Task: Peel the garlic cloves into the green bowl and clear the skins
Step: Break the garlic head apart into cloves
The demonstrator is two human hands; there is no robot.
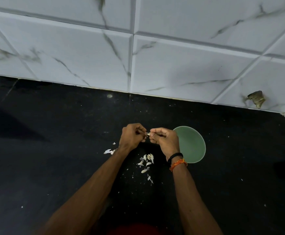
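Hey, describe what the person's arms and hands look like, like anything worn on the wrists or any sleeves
Both forearms are bare, with no sleeves in view, and neither the left hand nor the right hand wears gloves. The right wrist carries a black band and, just below it, an orange thread bracelet. The left wrist shows nothing worn. No rings can be made out.

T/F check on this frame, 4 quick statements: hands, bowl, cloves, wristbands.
1. Both hands, left and right, pinch one small garlic clove between them. True.
2. The green bowl sits left of the left hand. False: it sits to the right, partly behind the right hand.
3. Loose cloves and skins lie on the black counter beneath the hands. True.
4. The left wrist wears the bands. False: the black and orange bands are on the right wrist.
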